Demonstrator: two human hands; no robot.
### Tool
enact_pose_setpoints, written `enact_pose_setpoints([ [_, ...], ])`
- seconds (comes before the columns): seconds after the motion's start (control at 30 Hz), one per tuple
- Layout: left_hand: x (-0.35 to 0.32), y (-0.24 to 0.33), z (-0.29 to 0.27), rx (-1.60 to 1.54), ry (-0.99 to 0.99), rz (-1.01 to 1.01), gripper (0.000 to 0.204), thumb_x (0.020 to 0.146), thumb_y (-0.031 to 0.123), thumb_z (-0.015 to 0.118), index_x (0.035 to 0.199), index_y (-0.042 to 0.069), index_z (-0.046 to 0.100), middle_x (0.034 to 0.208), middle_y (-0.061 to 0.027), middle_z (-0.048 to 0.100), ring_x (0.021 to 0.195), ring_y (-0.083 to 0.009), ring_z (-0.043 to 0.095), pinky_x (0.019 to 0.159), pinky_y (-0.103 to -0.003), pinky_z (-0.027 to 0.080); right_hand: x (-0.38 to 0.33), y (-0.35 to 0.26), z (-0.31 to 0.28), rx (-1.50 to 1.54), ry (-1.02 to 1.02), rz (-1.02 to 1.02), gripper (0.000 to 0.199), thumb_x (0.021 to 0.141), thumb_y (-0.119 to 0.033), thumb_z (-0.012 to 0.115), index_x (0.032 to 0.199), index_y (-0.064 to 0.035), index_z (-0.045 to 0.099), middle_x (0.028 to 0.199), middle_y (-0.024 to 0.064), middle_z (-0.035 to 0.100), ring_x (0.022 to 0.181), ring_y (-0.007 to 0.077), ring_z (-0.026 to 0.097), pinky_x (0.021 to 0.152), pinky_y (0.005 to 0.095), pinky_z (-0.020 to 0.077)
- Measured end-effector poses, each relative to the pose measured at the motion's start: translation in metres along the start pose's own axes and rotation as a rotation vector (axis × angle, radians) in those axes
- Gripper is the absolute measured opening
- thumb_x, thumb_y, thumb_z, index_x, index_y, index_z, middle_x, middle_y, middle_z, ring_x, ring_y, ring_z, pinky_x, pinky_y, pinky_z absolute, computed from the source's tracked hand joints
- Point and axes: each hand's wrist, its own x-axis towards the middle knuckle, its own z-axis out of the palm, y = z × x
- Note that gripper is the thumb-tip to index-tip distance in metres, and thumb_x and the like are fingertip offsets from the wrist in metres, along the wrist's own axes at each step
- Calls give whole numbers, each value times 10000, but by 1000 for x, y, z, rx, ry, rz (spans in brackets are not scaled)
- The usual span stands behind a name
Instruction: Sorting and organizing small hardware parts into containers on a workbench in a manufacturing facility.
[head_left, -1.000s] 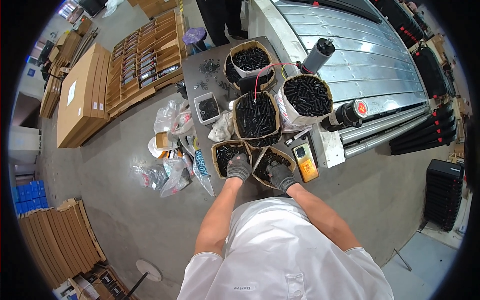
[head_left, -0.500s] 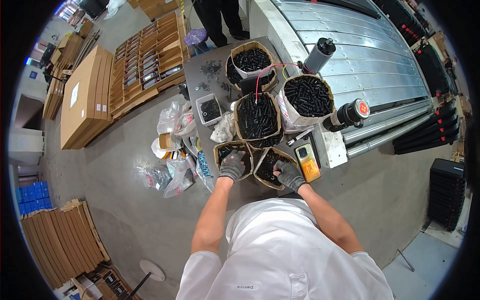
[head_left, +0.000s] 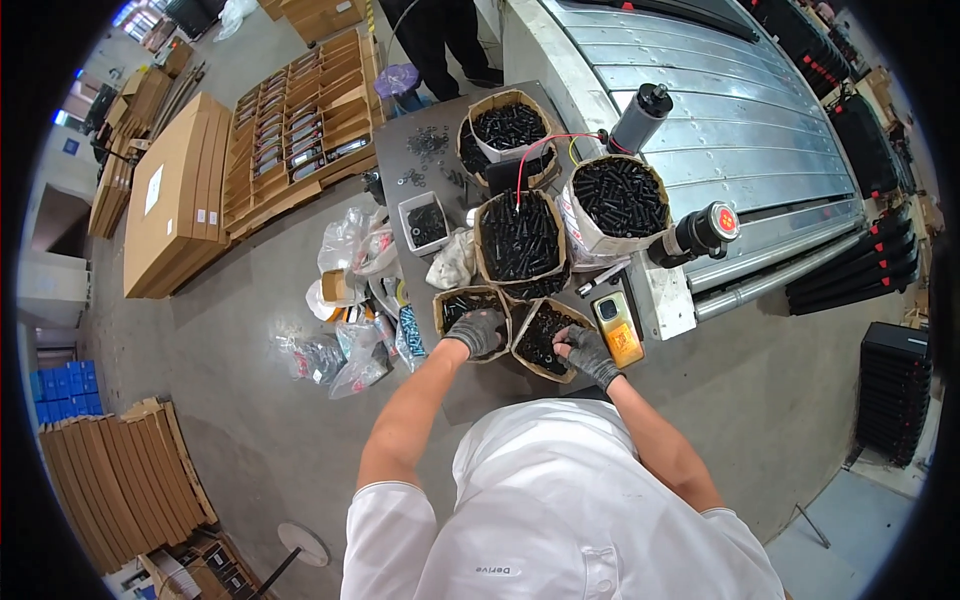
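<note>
My left hand (head_left: 479, 332), in a grey glove with bare fingertips, is inside the left small carton (head_left: 438, 312), which holds small black parts (head_left: 458, 303). Its fingers look curled toward the right; what they hold, if anything, is hidden. Over the right small carton (head_left: 548, 374), also filled with small black parts (head_left: 541, 330), my gloved right hand (head_left: 588, 356) has its thumb and fingertips pinched together. Anything in that pinch is too small to make out. Just beyond both hands stands a larger carton full of black bolts (head_left: 518, 235).
More bolts fill a carton (head_left: 617, 200) at the right and another (head_left: 508, 127) farther back. A white tray (head_left: 405, 225), a white cloth (head_left: 453, 262) and loose washers (head_left: 428, 142) lie left. A phone (head_left: 617, 328) is beside my right hand. Rollers (head_left: 780, 255) border the bench.
My left hand has turned, its fingers now pointing right inside the carton, and its elbow has swung outward. The right hand stays pinched over its carton. The view has shifted slightly.
</note>
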Motion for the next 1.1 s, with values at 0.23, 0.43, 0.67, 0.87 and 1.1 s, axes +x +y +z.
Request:
enact_pose_setpoints([
  [0.23, -5, -5, 7, -188, 102, 68, 281, 756, 216, 641, 972, 37, 639, 931, -154, 650, 879, -335, 621, 788, -399, 502, -1, 4, -4, -43, 42, -90, 121, 814, -108, 630, 910, -34, 636, 789, 37, 634, 752, 121, 597, 682, 270, 483],
  [0.43, -43, -16, 12, -768, 466, -78, 325, 778, 225, 709, 1025, 29, 631, 854, -89, 657, 804, -204, 633, 725, -332, 508, -14, -24, -11, 546, -45, 178, 176, 848, -146, 626, 981, -31, 615, 844, 38, 636, 801, 125, 607, 718, 257, 496],
  [0.67, -75, 70, -11, -1427, 503, -61, 282, 853, 193, 675, 1053, 5, 610, 827, -26, 634, 692, -92, 575, 612, -231, 470, -19, -66, 1, 827, -232, 181, 180, 900, -187, 593, 1002, -39, 587, 901, 45, 618, 795, 120, 580, 715, 242, 489],
  [0.87, -65, 88, 11, -1236, 604, -26, 255, 843, 146, 673, 1060, 18, 633, 836, -22, 630, 724, -85, 562, 623, -244, 467, -22, -63, 9, 887, -105, 250, 176, 892, -170, 609, 1006, -38, 587, 892, 46, 618, 818, 117, 585, 752, 240, 482],
  [1.1, -63, 79, 16, -1406, 469, -150, 319, 825, 139, 683, 1104, -10, 645, 847, -27, 657, 733, -87, 572, 665, -242, 472, -27, -65, -8, 507, -89, 119, 231, 848, -183, 646, 1015, -27, 608, 885, 33, 643, 821, 99, 580, 747, 237, 463],
])
